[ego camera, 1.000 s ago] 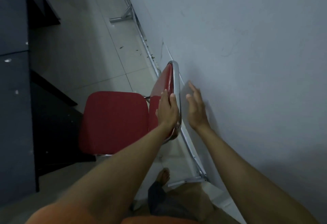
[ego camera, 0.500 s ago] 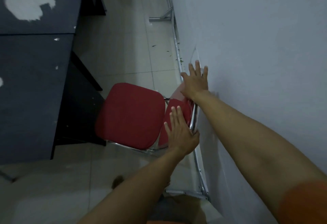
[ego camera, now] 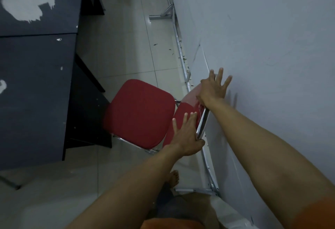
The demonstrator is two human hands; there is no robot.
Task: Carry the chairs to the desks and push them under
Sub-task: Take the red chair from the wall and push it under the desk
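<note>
The wall (ego camera: pixel 272 47) rose right behind the chair (ego camera: pixel 139 112), so close that there looked to be no room to step back on that side. The dark desk (ego camera: pixel 36 84) stood on the chair's far side. Its open underside faced the seat's front edge, and most of the seat was not yet under the top. The pale tiled floor (ego camera: pixel 117 56) beyond the chair lay open along the desk. A metal rail (ego camera: pixel 181 55) ran along the foot of the wall behind the chair.

Both hands were on the backrest (ego camera: pixel 184 112). The right hand (ego camera: pixel 213 87) lay palm-down over its top edge, fingers spread and straight, reaching toward the wall and gripping nothing. The left hand (ego camera: pixel 186 138) pressed flat on the red pad lower down, fingers straight. Its thumb sat by the chrome frame (ego camera: pixel 202 122), and I could not tell whether it hooked round it.

This looked like the push-under step. It would go best with a level, even push from both palms, aimed squarely at the desk's opening. The seat sat a little skewed to the desk, so the side nearer the person probably needed more pressure, with care for the desk's side panel. A bare foot (ego camera: pixel 174 177) stood just beside the chair's legs and should be kept clear of them.
</note>
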